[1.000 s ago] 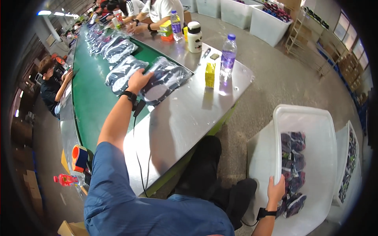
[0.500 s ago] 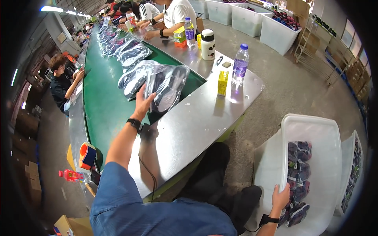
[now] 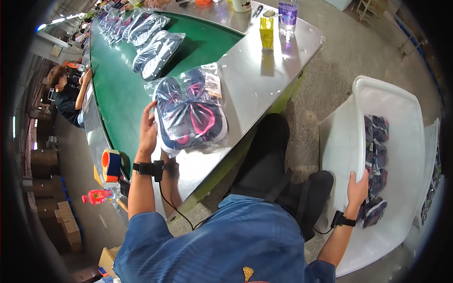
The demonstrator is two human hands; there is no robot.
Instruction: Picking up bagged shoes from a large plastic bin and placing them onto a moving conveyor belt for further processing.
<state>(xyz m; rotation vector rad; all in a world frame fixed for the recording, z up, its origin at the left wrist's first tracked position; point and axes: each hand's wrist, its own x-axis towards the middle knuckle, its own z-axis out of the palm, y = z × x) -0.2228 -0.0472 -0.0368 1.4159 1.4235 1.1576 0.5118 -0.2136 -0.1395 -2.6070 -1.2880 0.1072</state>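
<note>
So our left hand (image 3: 148, 134) has its fingers against the left edge of a clear bag of navy-and-pink shoes (image 3: 191, 113); honestly we can't tell if it's pinching the plastic or just resting there. That bag sits at the near end of the green belt (image 3: 115, 89), over the metal table (image 3: 252, 94). Our right hand (image 3: 357, 188) is wrapped around the rim of a big white bin (image 3: 340, 129), well off to the right of the belt, with more bagged shoes (image 3: 377, 153) inside. Just left of the belt's near end there's an orange-and-blue tape roll (image 3: 114, 166), then a red-labelled bottle (image 3: 96, 196) further out. Up on the belt we've got bagged dark-and-white shoes (image 3: 158, 54), and right of it a yellow box (image 3: 266, 35) near a purple-labelled bottle (image 3: 288, 21). Across on the belt's left side stands a person in black (image 3: 68, 104).
</note>
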